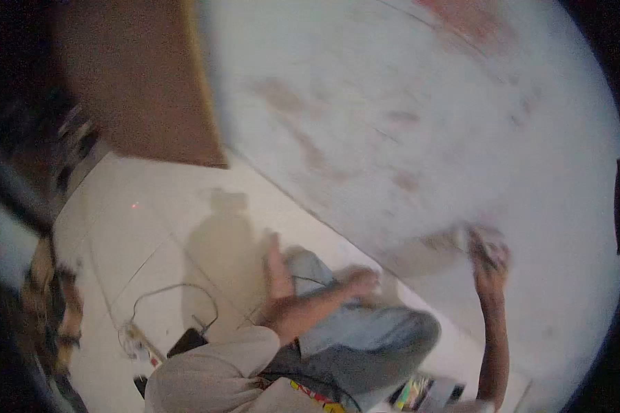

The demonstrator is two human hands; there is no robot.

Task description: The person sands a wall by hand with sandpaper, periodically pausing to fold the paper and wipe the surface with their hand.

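Note:
My right hand (pixel 489 258) is raised against a white, stained wall (pixel 455 158), with its fingers bent. A small item seems to be in its grip, but blur hides what it is. A shadow falls on the wall just left of the hand. My left hand (pixel 362 281) hovers over my bent leg in jeans (pixel 372 337), close to the base of the wall. Its fingers are smeared by motion, and nothing clear shows in them. My bare foot (pixel 277 265) rests on the tiled floor.
A brown panel (pixel 145 82) with a yellowish edge stands at the upper left. A cable (pixel 176 286) and a dark object (pixel 187 341) lie on the floor (pixel 145 241) to the left. Cluttered items (pixel 52 303) line the far left. A colourful item (pixel 413 394) is beside my leg.

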